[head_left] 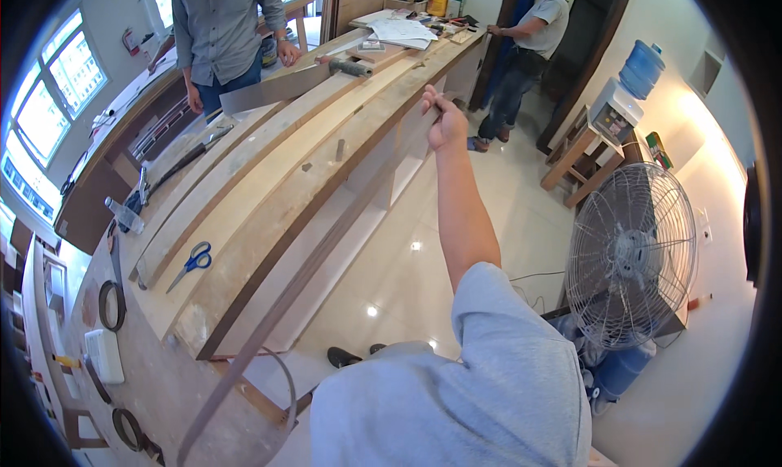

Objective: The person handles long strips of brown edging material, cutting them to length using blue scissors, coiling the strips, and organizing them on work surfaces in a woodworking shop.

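My right hand point(447, 123) reaches out past the long side of the workbench, its fingers curled around a long brown strip point(287, 292) that looks like edge banding. From the hand, the strip slants down alongside the bench to the lower left, where part of it bends into a loop. My left hand is out of the picture. Long pale boards point(269, 169) lie lengthwise on the bench point(244, 292). Blue-handled scissors point(197, 257) rest open on the near end of the boards. Farther along, a broad saw-like blade point(273, 90) lies across them.
Two people stand beyond the bench, one at the far left point(224, 39), one by the doorway point(529, 43). A caged fan point(631, 255) and a water dispenser point(617, 104) stand on the right. Tape rolls point(112, 306) and a clear bottle point(124, 214) sit at left.
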`<action>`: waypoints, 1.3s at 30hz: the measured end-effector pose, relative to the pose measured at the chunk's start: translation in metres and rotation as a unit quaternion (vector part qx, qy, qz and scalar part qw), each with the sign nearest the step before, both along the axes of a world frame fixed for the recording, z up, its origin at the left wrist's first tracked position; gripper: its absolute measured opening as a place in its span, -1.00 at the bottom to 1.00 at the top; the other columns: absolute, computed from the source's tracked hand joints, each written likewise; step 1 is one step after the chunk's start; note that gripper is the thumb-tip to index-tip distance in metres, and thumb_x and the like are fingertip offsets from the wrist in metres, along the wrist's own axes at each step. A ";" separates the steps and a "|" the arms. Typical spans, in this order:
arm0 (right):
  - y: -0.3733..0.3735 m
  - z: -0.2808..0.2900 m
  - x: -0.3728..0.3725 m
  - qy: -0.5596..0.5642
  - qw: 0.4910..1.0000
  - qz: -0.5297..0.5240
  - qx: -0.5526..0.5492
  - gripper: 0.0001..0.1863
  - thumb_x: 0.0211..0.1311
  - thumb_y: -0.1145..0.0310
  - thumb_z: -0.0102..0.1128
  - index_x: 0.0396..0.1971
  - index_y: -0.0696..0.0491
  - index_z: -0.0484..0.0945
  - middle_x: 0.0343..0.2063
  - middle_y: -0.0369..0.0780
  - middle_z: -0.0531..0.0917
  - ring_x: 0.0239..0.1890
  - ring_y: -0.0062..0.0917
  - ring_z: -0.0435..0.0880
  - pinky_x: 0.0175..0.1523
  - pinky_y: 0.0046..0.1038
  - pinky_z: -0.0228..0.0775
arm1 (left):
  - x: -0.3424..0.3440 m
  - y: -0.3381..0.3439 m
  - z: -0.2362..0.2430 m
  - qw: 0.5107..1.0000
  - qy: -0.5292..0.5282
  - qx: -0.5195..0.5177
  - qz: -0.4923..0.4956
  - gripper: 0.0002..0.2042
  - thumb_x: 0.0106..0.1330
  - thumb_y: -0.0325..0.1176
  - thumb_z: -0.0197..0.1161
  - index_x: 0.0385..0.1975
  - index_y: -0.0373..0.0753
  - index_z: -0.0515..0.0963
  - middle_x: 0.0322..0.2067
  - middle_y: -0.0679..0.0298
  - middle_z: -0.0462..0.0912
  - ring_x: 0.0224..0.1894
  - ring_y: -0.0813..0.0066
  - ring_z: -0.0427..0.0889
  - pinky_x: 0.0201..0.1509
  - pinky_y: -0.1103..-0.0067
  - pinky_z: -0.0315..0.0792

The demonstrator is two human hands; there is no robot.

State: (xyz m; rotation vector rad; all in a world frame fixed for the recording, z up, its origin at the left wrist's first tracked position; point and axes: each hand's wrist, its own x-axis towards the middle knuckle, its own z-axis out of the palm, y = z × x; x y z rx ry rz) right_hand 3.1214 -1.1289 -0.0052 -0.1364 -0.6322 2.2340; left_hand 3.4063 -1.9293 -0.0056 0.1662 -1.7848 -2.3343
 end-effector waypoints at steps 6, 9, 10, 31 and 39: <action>-0.019 0.008 0.021 -0.003 1.000 0.013 -0.008 -0.81 0.29 0.55 -0.05 -0.12 0.25 0.32 -0.17 -0.07 0.56 -0.26 -0.40 0.60 -0.24 -0.46 0.57 | 0.037 -0.037 -0.035 0.974 0.021 0.104 0.201 -0.72 0.29 -0.12 0.19 -0.40 -0.25 0.49 -0.54 0.27 0.50 -0.41 0.40 0.49 -0.30 0.48 0.39; -0.026 -0.002 0.024 0.060 0.995 0.069 -0.037 -0.79 0.30 0.53 -0.05 -0.10 0.26 0.31 -0.19 -0.07 0.56 -0.28 -0.42 0.60 -0.26 -0.46 0.56 | 0.062 -0.046 -0.038 0.963 0.040 0.069 0.258 -0.73 0.31 -0.12 0.16 -0.40 -0.22 0.51 -0.51 0.30 0.52 -0.39 0.39 0.50 -0.30 0.43 0.40; -0.033 -0.005 0.027 0.031 0.998 0.057 -0.002 -0.78 0.29 0.54 -0.04 -0.10 0.26 0.31 -0.22 -0.06 0.57 -0.30 -0.42 0.58 -0.26 -0.44 0.55 | 0.068 -0.053 -0.038 0.963 0.032 0.062 0.260 -0.73 0.31 -0.12 0.16 -0.40 -0.22 0.51 -0.51 0.30 0.52 -0.39 0.39 0.50 -0.30 0.43 0.40; -0.658 0.085 0.230 0.215 0.890 0.324 0.238 -0.66 0.30 0.39 0.09 0.02 0.16 0.32 -0.07 -0.04 0.55 -0.06 -0.37 0.57 -0.01 -0.35 0.50 | 0.174 -0.202 -0.169 0.900 -0.208 0.077 0.374 -0.69 0.40 -0.07 0.04 -0.21 -0.23 0.43 -0.50 0.27 0.54 -0.47 0.47 0.56 -0.41 0.51 0.49; -0.740 0.025 0.243 0.183 0.859 0.320 0.356 -0.68 0.08 0.50 0.34 -0.17 0.14 0.46 -0.06 -0.05 0.55 0.00 -0.40 0.53 0.08 -0.42 0.41 | 0.110 -0.160 -0.184 0.910 -0.275 0.055 0.305 -0.69 0.32 -0.07 0.16 -0.33 -0.22 0.42 -0.49 0.28 0.57 -0.58 0.55 0.54 -0.58 0.62 0.45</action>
